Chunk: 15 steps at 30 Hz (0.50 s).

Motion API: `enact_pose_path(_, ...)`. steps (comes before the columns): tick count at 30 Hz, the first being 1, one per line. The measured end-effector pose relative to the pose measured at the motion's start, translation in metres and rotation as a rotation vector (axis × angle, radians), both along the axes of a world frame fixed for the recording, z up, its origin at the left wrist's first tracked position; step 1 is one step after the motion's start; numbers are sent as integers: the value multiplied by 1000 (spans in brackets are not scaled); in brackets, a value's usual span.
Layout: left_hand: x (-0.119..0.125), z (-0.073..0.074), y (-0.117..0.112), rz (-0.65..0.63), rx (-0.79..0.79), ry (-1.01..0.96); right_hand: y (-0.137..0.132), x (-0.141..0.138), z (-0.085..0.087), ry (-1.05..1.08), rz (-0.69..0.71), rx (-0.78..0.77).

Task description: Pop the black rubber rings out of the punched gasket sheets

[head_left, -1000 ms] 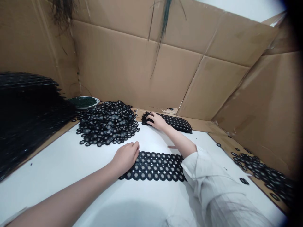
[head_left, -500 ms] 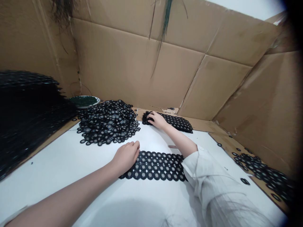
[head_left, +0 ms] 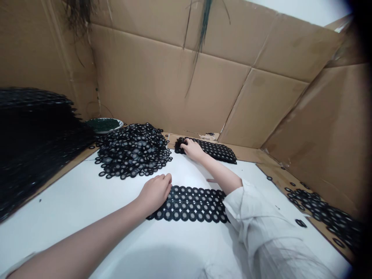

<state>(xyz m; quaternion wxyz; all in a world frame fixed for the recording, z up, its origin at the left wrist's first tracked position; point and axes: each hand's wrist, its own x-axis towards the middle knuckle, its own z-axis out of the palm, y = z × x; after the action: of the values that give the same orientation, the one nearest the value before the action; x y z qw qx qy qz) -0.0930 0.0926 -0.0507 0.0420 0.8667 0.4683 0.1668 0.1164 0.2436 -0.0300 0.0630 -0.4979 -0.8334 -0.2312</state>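
Observation:
A flat strip of joined black ring-like discs (head_left: 192, 203) with greyish centres lies on the white tabletop. My left hand (head_left: 155, 192) rests on its left end, with its fingers curled and pressed together at the edge. Farther back, against the cardboard wall, lies a thick dark stack of similar disc strips (head_left: 219, 150). My right hand (head_left: 193, 149) reaches over the near strip to the left end of that stack. Its fingers are bent around the end, and the fingertips are partly hidden there. My right sleeve covers the right end of the near strip.
A heap of loose black discs (head_left: 133, 151) sits at the back left, beside a white dish of dark green bits (head_left: 104, 124). At far left rises a tall black pile (head_left: 35, 147). More discs (head_left: 322, 209) lie along the right edge. Cardboard walls (head_left: 174, 85) enclose the table.
My right hand has shifted very slightly at the left end of the stack. My left hand and the near strip have stayed in place.

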Motion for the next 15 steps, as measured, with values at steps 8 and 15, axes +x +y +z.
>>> enact_pose_path(8, -1, 0, 0, -3, 4, -12, 3, 8, 1, 23, 57, -24)
enact_pose_path(15, -2, 1, -1, -5, -17, -21, 5, 11, 5, 40, 78, -40)
